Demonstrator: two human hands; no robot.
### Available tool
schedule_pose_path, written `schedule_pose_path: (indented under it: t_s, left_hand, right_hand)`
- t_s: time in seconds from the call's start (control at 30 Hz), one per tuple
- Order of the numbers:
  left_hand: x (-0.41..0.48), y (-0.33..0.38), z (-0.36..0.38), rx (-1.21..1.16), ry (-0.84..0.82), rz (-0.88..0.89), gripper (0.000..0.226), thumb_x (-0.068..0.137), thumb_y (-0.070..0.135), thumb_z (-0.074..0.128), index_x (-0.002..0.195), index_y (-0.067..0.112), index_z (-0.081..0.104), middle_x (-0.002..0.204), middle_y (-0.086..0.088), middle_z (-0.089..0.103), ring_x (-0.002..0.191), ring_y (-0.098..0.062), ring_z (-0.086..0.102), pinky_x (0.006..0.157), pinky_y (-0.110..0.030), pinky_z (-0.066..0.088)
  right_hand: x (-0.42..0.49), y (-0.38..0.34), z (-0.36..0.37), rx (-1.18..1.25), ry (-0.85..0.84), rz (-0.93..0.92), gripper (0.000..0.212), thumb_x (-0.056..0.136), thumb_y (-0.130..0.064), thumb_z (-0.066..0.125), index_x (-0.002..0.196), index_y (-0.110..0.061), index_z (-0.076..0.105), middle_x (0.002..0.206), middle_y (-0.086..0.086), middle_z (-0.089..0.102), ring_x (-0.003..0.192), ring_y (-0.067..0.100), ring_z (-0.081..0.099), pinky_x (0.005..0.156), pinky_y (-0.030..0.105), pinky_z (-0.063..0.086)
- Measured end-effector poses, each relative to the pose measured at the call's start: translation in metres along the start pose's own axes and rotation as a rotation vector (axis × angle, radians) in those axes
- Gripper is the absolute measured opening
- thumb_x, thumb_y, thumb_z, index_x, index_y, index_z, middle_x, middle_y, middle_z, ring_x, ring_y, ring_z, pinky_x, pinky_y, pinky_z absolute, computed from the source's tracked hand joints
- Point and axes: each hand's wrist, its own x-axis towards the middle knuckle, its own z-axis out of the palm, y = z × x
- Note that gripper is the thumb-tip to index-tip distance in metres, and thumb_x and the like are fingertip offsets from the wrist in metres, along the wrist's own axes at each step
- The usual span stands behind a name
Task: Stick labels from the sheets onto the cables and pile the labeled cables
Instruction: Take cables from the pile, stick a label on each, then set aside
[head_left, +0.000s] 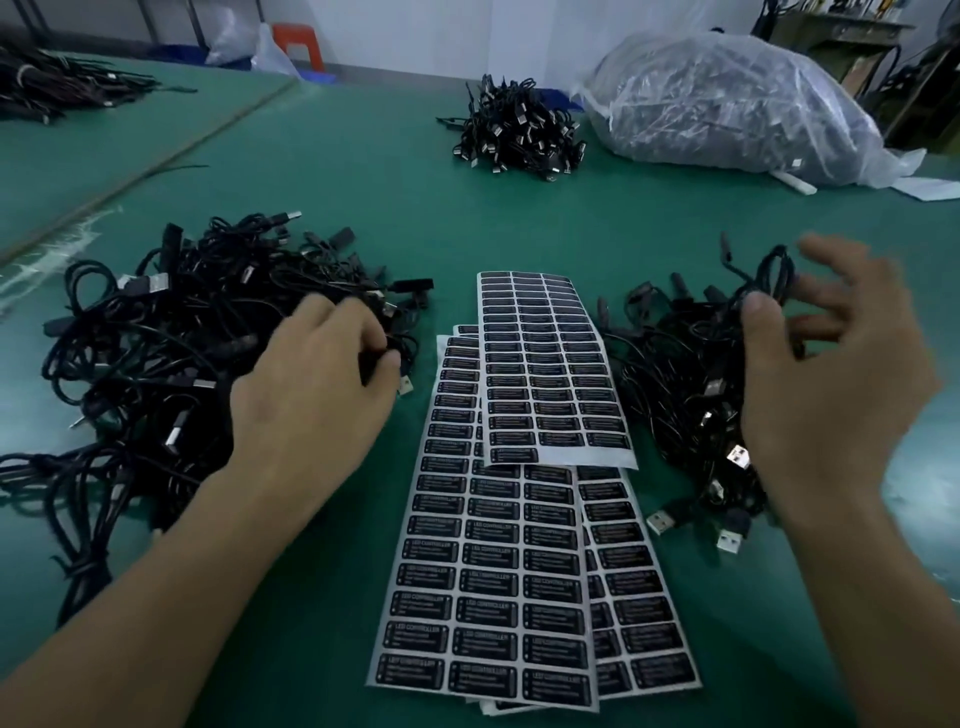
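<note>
Left hand (317, 395) pinches a cable (370, 362); label sheets (519, 545) at its 3 o'clock, running 12–6; right hand (831, 395) grip unclear.

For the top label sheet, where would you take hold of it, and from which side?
Likely the blank white margin along its near edge, pinched from the person's side: the top label sheet lies flat over the other sheets, and that strip carries no labels.
</note>
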Motion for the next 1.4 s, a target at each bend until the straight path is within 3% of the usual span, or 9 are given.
schedule_pose_path:
  t_s: [0.1, 0.27, 0.4, 0.57, 0.73, 0.8, 0.93, 1.07, 1.4]
  left_hand:
    - [0.001, -0.002, 0.001, 0.175, -0.097, -0.005, 0.024, 0.092, 0.057, 0.058, 0.098, 0.034, 0.059, 0.098, 0.012, 0.041, 0.095, -0.011, 0.040, 0.059, -0.032, 0.036]
    - [0.000, -0.001, 0.002, 0.190, -0.104, -0.012, 0.040, 0.088, 0.066, 0.056, 0.103, 0.032, 0.067, 0.100, 0.011, 0.042, 0.105, -0.017, 0.049, 0.059, -0.031, 0.034]
    - [0.001, 0.000, 0.004, 0.208, -0.100, -0.014, 0.046, 0.083, 0.073, 0.058, 0.101, 0.031, 0.066, 0.098, 0.011, 0.043, 0.092, -0.011, 0.041, 0.055, -0.027, 0.029]
    - [0.000, 0.000, 0.005, 0.161, -0.082, -0.019, 0.036, 0.088, 0.059, 0.064, 0.106, 0.029, 0.067, 0.099, 0.012, 0.044, 0.094, -0.014, 0.051, 0.059, -0.030, 0.035]
    - [0.000, 0.003, 0.001, 0.028, 0.005, -0.054, 0.018, 0.086, 0.051, 0.061, 0.090, 0.035, 0.067, 0.094, 0.015, 0.051, 0.081, -0.012, 0.053, 0.061, -0.029, 0.037]
    - [0.002, 0.004, -0.001, -0.039, 0.062, -0.043, 0.026, 0.093, 0.051, 0.052, 0.082, 0.033, 0.066, 0.091, 0.013, 0.054, 0.084, -0.015, 0.052, 0.062, -0.031, 0.037]
    - [0.004, -0.004, 0.001, 0.051, 0.074, 0.039, 0.033, 0.099, 0.026, 0.046, 0.126, 0.023, 0.065, 0.120, -0.002, 0.059, 0.110, -0.029, 0.047, 0.079, -0.046, 0.048]
    - [0.005, -0.010, 0.006, 0.291, -0.096, 0.041, 0.046, 0.100, 0.030, 0.046, 0.146, 0.025, 0.050, 0.138, -0.002, 0.050, 0.120, -0.032, 0.041, 0.098, -0.048, 0.038]
    - [0.009, -0.011, 0.007, 0.224, -0.020, 0.061, 0.022, 0.095, 0.030, 0.061, 0.114, 0.019, 0.062, 0.112, -0.008, 0.054, 0.107, -0.033, 0.046, 0.088, -0.049, 0.042]
  right_hand:
    - [-0.002, 0.003, 0.000, -0.190, -0.096, -0.039, 0.028, 0.093, -0.017, 0.064, 0.120, -0.018, 0.069, 0.124, 0.009, 0.055, 0.099, 0.004, 0.043, 0.082, -0.002, 0.024]
    - [-0.012, -0.004, 0.001, -0.383, -0.161, -0.117, 0.030, 0.090, -0.027, 0.069, 0.120, -0.022, 0.070, 0.140, 0.007, 0.046, 0.118, 0.031, 0.038, 0.095, 0.034, 0.026]
    - [-0.021, -0.017, 0.006, -0.231, -0.083, -0.263, 0.019, 0.088, -0.027, 0.070, 0.104, -0.019, 0.074, 0.120, 0.006, 0.057, 0.109, 0.025, 0.041, 0.087, 0.027, 0.022]
    - [-0.048, -0.027, 0.021, 0.039, -0.330, -0.459, 0.015, 0.090, -0.022, 0.065, 0.093, -0.011, 0.074, 0.087, -0.002, 0.066, 0.087, 0.008, 0.048, 0.078, 0.031, 0.044]
    - [-0.058, -0.027, 0.027, 0.126, -0.489, -0.424, 0.014, 0.092, -0.024, 0.061, 0.093, -0.017, 0.073, 0.086, -0.011, 0.066, 0.084, 0.006, 0.053, 0.079, 0.029, 0.050]
    - [-0.058, -0.026, 0.027, 0.133, -0.504, -0.405, 0.014, 0.092, -0.025, 0.060, 0.093, -0.018, 0.073, 0.086, -0.013, 0.066, 0.084, 0.006, 0.054, 0.077, 0.032, 0.052]
    - [-0.059, -0.025, 0.027, 0.150, -0.537, -0.361, 0.011, 0.091, -0.023, 0.062, 0.094, -0.021, 0.073, 0.086, -0.016, 0.065, 0.084, 0.004, 0.054, 0.076, 0.034, 0.054]
    - [-0.060, -0.024, 0.028, 0.167, -0.585, -0.338, 0.012, 0.091, -0.025, 0.062, 0.097, -0.023, 0.073, 0.085, -0.023, 0.059, 0.085, 0.002, 0.054, 0.077, 0.033, 0.054]
    - [-0.061, -0.023, 0.029, 0.179, -0.605, -0.346, 0.010, 0.092, -0.025, 0.062, 0.093, -0.024, 0.072, 0.083, -0.021, 0.062, 0.082, 0.006, 0.058, 0.073, 0.037, 0.055]
